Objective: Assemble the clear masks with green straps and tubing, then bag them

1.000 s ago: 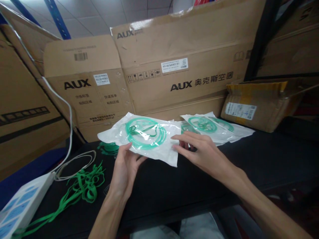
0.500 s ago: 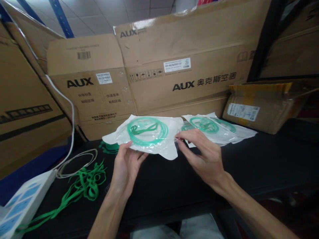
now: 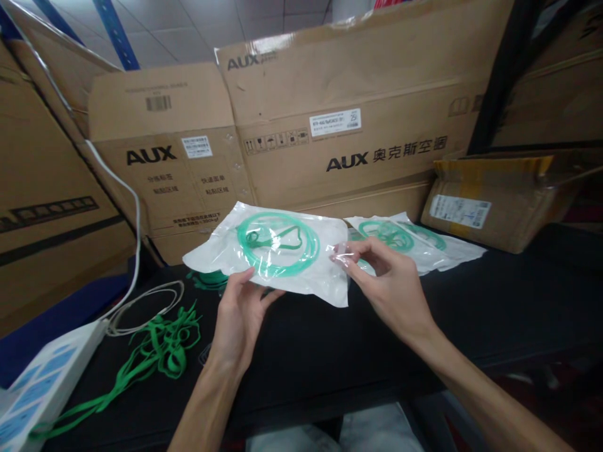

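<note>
A white and clear pouch (image 3: 217, 251) with a coil of green tubing (image 3: 308, 248) and a green strap inside is held above the black table. My left hand (image 3: 242, 314) grips its lower edge, thumb on top and fingers beneath. Near the pouch's right end, my right hand (image 3: 393, 282) pinches a small piece of clear film (image 3: 346, 252) between thumb and fingertips. Behind my right hand, more pouches with green tubing (image 3: 426, 251) lie on the table.
Green straps (image 3: 172, 345) lie in a tangle at the left, beside a thin looped cable (image 3: 115, 323) and a white box with blue panels (image 3: 47, 383). Large cardboard boxes (image 3: 292, 169) stand behind. An open carton (image 3: 509, 220) is at the right.
The held pouch has tilted up, with its left part raised and its face more visible. My right hand has shifted slightly, and the clear film between its fingertips now shows more.
</note>
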Available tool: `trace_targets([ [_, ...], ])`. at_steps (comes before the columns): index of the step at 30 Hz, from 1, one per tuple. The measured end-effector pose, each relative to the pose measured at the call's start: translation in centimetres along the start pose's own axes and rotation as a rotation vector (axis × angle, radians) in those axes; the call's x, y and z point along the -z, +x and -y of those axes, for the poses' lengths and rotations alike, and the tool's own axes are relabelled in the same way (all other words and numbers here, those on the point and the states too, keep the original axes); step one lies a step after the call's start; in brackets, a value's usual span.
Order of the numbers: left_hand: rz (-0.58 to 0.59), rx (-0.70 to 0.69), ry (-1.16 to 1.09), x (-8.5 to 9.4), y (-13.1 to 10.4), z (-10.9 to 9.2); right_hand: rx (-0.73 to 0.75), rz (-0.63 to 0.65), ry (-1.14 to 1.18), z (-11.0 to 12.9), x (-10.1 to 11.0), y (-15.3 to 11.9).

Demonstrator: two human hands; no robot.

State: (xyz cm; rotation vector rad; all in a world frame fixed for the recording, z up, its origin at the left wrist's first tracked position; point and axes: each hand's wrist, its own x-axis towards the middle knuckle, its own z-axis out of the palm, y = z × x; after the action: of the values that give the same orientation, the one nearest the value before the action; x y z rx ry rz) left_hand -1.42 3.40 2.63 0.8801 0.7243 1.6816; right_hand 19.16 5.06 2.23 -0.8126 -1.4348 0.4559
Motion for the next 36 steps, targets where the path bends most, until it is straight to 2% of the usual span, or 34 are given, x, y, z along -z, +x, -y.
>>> trace_targets([
  [4,0.057,-0.056,-0.027,-0.3,-0.3,-0.1,-0.274,0.061,0.212,1.0,0.0,0.4],
  [8,0.128,-0.029,0.016,-0.3,-0.4,0.2,-0.594,0.121,0.515,1.4,0.2,0.5],
  [11,0.168,0.026,0.076,0.0,-0.5,0.6,-0.708,0.212,0.688,0.8,0.0,0.3],
  [15,0.183,0.077,0.176,0.3,-0.4,0.7,-0.761,0.31,0.834,-0.1,-0.2,0.2],
  [20,0.149,0.088,0.306,0.5,-0.1,0.9,-0.731,0.311,0.778,-1.0,0.7,0.7],
  [24,0.157,0.142,0.259,0.5,0.0,1.0,-0.701,0.337,0.74,-1.2,1.9,1.4],
  [27,0.133,0.142,0.207,0.4,0.0,0.9,-0.725,0.311,0.697,-0.8,2.6,1.9],
  [31,-0.043,0.112,0.135,0.2,0.3,0.6,-0.736,0.33,0.613,-0.4,3.5,2.4],
  [34,-0.197,0.046,0.054,0.2,0.7,0.3,-0.704,0.396,0.556,-0.3,4.6,2.9],
  [36,-0.26,0.0,0.017,0.3,1.0,0.1,-0.686,0.391,0.507,-0.1,5.7,3.2],
])
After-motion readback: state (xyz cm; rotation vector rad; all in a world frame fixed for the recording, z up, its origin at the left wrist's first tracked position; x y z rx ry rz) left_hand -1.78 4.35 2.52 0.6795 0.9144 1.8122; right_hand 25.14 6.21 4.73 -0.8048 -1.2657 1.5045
